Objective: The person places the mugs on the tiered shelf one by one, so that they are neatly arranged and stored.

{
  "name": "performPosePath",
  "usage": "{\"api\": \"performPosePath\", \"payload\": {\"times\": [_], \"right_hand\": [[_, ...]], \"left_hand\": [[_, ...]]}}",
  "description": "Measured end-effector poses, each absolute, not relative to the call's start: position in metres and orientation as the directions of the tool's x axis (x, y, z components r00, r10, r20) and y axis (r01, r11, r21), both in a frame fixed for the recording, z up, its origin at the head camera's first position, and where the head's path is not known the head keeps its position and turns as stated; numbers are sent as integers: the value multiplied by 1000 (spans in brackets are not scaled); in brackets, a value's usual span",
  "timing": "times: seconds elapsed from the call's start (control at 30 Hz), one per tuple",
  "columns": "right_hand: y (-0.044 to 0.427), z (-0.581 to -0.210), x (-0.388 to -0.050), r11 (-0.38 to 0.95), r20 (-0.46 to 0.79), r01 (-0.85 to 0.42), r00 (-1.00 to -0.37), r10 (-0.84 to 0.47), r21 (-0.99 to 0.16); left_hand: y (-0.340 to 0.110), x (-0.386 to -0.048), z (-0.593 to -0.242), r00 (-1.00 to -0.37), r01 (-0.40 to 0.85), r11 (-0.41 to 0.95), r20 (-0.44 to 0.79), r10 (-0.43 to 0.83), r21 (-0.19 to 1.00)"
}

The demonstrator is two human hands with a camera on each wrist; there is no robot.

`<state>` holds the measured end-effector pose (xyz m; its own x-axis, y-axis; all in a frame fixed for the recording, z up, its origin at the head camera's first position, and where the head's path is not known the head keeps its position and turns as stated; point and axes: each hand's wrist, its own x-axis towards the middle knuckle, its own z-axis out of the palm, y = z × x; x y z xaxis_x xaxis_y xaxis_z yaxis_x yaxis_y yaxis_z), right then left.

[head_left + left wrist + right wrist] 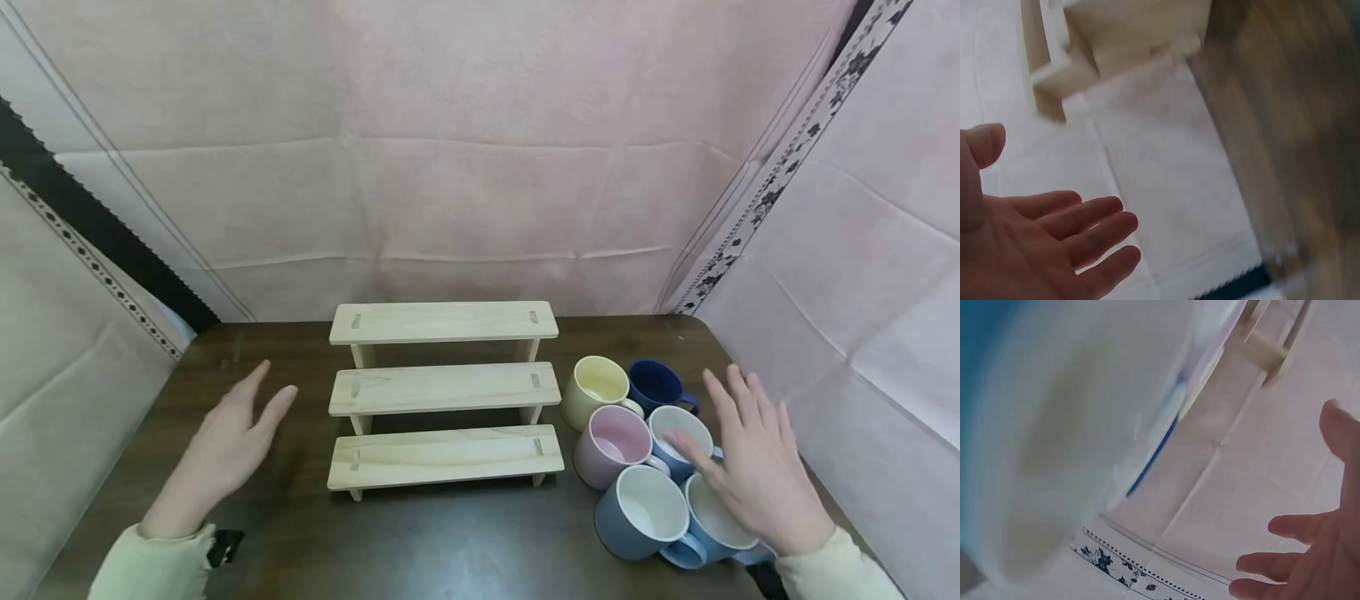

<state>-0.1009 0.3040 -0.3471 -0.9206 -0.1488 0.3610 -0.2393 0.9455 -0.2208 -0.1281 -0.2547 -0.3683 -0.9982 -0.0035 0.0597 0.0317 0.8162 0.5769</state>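
My left hand (228,442) hovers left of a three-tier wooden stand (446,457), fingers extended and holding nothing. Over the mugs on the right is my right hand (761,471), its fingers spread and the palm empty. Close to it stand a light blue mug (681,427) and another light blue mug (718,512), both partly hidden by the hand. Beside them are a grey-blue mug (651,508), a pink mug (617,437), a yellow mug (600,383) and a dark blue mug (656,383). The right wrist view shows a large blurred mug (1085,425) near the camera.
The stand and mugs are on a dark brown table (450,542). Pale cloth (465,200) hangs behind it, and more cloth closes both sides. A black strip (97,217) runs along the left cloth, and a floral border (780,183) along the right.
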Motion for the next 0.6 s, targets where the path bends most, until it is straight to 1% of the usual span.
{"api": "performPosePath", "payload": {"times": [0.1,0.17,0.3,0.47,0.53,0.6], "right_hand": [[295,-351,-85,939,371,-231,-920,-126,-256],[288,-352,-72,938,370,-199,-925,-84,-284],[275,-357,-49,936,418,-157,-908,-12,-314],[263,-374,-35,943,514,-145,-857,31,-300],[260,-380,-32,940,547,-142,-835,55,-311],[256,-386,-27,941,556,-99,-824,106,-325]], "left_hand": [[-242,-133,-373,-999,13,789,32,-8,614],[-233,-135,-377,-1000,-5,775,15,-19,632],[-217,-139,-381,-998,-56,736,-17,-60,674],[-206,-146,-382,-994,-95,673,-34,-103,734],[-203,-149,-384,-993,-97,650,-29,-115,753],[-200,-152,-385,-992,-99,623,-30,-119,776]]}}
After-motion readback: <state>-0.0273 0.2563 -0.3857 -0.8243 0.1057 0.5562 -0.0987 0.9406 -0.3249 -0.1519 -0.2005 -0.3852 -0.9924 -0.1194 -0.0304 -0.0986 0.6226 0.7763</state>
